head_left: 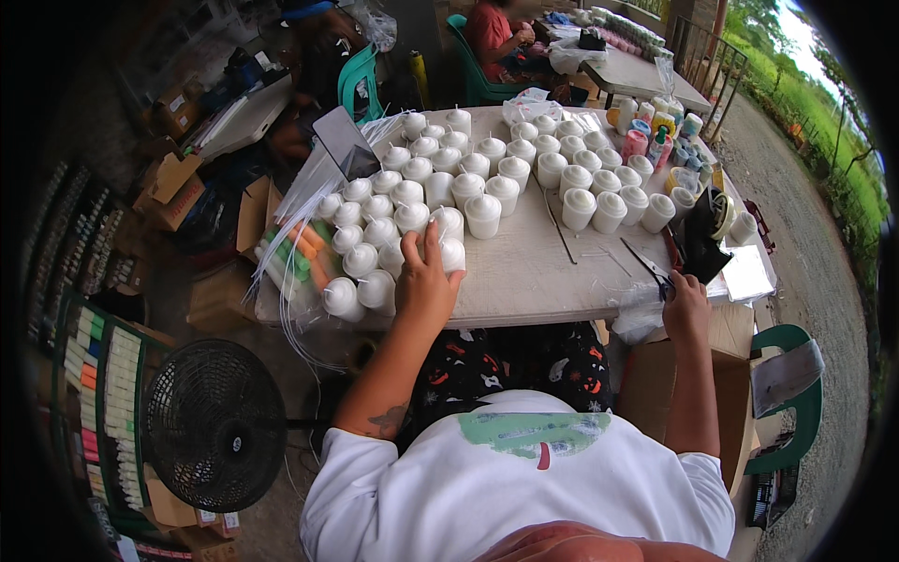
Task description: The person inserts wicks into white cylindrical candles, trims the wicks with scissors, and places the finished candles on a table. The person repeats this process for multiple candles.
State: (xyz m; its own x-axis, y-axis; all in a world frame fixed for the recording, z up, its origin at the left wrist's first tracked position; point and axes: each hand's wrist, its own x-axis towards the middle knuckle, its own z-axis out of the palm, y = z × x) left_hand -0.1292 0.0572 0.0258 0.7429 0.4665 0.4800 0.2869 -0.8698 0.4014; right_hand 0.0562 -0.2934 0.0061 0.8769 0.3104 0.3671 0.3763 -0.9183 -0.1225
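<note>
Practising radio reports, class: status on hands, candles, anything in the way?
Left hand touching white candle. Right hand holding scissors. More candles stand beyond. Possible obstacle: thin dark rod left of scissors.

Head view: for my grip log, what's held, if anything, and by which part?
Right hand: scissors, by the handles. Left hand: at a candle; whether gripping cannot be told.

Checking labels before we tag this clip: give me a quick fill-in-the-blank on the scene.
1. The right hand holds a pair of ____.
2. The candle that the left hand touches is coloured ____.
3. The black fan stands to the person's ____.
4. The chair near the right forearm is coloured ____.

Missing words: scissors; white; left; green.
</note>
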